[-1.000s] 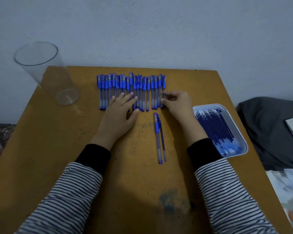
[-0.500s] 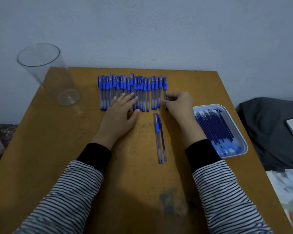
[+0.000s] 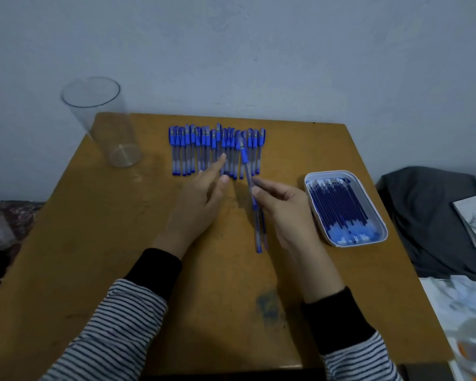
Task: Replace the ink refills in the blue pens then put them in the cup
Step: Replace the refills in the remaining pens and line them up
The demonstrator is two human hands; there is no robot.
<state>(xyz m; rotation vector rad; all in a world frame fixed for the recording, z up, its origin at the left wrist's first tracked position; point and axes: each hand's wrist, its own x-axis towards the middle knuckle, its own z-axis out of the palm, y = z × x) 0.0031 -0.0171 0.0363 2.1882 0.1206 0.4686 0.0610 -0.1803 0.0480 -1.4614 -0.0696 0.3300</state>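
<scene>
The right hand (image 3: 283, 210) pinches one blue pen (image 3: 245, 158) between thumb and finger. The pen slants up over the row of pens (image 3: 193, 149). The left hand (image 3: 201, 199) is beside it, holding nothing, with fingers straight and close together.

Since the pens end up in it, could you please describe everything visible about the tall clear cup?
The tall clear plastic-looking cup is a transparent tumbler, wider at its round open rim than at its base. It stands mouth up and empty on the far left corner of the brown wooden table; nothing else touches it.
</scene>
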